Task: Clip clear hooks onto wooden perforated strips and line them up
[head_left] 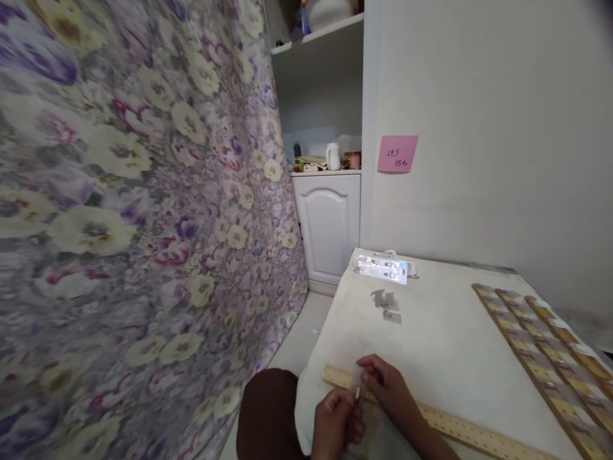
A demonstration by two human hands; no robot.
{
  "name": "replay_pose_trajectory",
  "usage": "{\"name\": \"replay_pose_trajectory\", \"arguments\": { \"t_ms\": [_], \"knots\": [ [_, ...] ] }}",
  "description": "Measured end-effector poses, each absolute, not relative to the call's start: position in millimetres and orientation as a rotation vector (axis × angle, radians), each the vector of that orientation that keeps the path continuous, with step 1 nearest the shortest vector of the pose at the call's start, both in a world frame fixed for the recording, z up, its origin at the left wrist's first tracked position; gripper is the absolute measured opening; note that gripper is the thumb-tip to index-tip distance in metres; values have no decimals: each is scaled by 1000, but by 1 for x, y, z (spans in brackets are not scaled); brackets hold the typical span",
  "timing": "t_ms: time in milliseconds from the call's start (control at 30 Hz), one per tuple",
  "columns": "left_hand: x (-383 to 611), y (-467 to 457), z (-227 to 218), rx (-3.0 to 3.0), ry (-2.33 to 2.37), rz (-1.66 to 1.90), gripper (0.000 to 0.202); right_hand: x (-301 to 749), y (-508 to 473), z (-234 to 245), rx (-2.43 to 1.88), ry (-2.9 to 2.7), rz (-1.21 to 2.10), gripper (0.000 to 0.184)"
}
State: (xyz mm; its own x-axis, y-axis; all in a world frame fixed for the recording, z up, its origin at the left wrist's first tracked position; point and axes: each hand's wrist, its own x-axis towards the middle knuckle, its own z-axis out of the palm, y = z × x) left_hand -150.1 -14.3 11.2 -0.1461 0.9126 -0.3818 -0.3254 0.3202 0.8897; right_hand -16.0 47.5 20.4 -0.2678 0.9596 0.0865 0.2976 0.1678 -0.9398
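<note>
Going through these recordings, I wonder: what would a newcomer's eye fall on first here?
Probably the flowered curtain, which fills most of the left half of the view. Next might be the bright pink note on the pale wall above the table. Lower down, the left hand and right hand meet around a small clear piece near the perforated strip.

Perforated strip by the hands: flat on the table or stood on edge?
The strip lies flat: its broad holed face points upward on the tabletop.
</note>
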Motion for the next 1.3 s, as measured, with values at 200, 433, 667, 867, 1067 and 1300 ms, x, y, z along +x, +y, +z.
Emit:
{"name": "replay_pose_trajectory", "arguments": {
  "t_ms": [200,433,667,867,1067,1300],
  "knots": [
    [-167,-10,13,737,1395,1230,39,-39,66,19,-1193,-1831,1083,27],
    [-181,-2,12,694,1466,1168,27,-60,81,6,-1197,-1874,1059,27],
    [-188,2,12,637,1503,1180,22,-68,84,2,-1263,-1916,1036,27],
    [-187,3,13,618,1529,1175,22,-70,82,2,-1332,-1933,1000,26],
    [-188,4,13,622,1523,1150,25,-70,82,-1,-1344,-1955,948,24],
    [-188,4,13,621,1545,1130,23,-70,80,2,-1360,-1960,954,26]
  ]
}}
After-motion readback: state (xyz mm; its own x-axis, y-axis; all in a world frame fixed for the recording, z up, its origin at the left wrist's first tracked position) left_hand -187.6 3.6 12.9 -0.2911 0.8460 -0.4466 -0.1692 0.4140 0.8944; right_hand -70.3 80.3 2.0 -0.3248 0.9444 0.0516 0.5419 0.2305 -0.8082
